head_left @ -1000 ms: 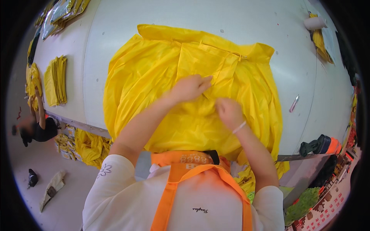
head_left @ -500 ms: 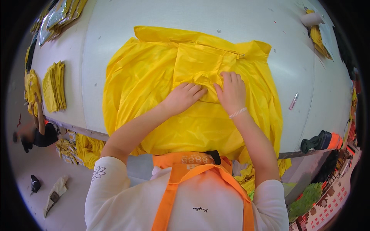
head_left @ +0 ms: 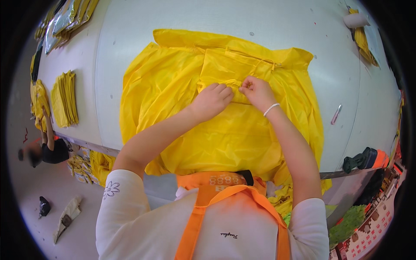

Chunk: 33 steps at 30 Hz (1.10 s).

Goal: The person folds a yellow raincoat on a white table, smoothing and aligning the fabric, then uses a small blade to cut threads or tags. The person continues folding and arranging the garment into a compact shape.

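A large yellow garment (head_left: 216,143) of thin, shiny fabric lies spread on the table, its far edge folded into a band. A squarish yellow panel (head_left: 221,65) sits at its middle. My left hand (head_left: 211,102) is closed at the gathered lower edge of this panel, fingertips bent into the fabric. Close by on the right, my right hand (head_left: 258,92) pinches the same gathered edge between thumb and fingers. The fabric between the two hands is bunched, and their fingertips partly hide it.
The pale table (head_left: 134,21) carries a folded yellow stack (head_left: 65,99) at left and bagged yellow packs (head_left: 73,19) at far left. A small pink cutter (head_left: 336,114) lies at right, a white roll (head_left: 356,20) at far right. Another person (head_left: 54,149) handles yellow fabric at the left edge.
My right hand has gone from spread fingers to a pinch and turned inward. Both hands have drawn the panel's lower edge together a little, away from me.
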Available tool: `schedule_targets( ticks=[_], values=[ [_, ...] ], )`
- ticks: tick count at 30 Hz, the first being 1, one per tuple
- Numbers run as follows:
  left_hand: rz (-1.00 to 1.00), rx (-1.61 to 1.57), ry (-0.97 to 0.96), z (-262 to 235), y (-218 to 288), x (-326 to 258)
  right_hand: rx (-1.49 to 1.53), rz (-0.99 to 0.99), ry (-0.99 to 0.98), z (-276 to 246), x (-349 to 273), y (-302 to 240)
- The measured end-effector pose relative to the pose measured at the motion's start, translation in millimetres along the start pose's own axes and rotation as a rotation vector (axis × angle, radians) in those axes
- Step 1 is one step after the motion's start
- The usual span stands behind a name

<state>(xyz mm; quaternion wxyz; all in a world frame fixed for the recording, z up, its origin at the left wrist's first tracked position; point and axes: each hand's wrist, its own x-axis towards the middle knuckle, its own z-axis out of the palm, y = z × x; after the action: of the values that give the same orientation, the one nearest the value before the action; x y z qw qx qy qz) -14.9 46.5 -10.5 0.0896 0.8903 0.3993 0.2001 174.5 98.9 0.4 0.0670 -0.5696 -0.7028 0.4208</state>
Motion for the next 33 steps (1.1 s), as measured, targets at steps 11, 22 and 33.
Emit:
schedule_targets(
  ticks=[11,22,33],
  values=[
    [-0.221,-0.145,-0.051,-14,-51,45,-0.256,-0.220,0.181,-1,14,-8],
    [-0.413,-0.393,-0.269,-12,-65,66,-0.470,-0.447,0.445,8,11,-8],
    [-0.384,-0.082,-0.209,3,-113,115,-0.322,-0.084,0.144,-34,62,-24]
  ],
)
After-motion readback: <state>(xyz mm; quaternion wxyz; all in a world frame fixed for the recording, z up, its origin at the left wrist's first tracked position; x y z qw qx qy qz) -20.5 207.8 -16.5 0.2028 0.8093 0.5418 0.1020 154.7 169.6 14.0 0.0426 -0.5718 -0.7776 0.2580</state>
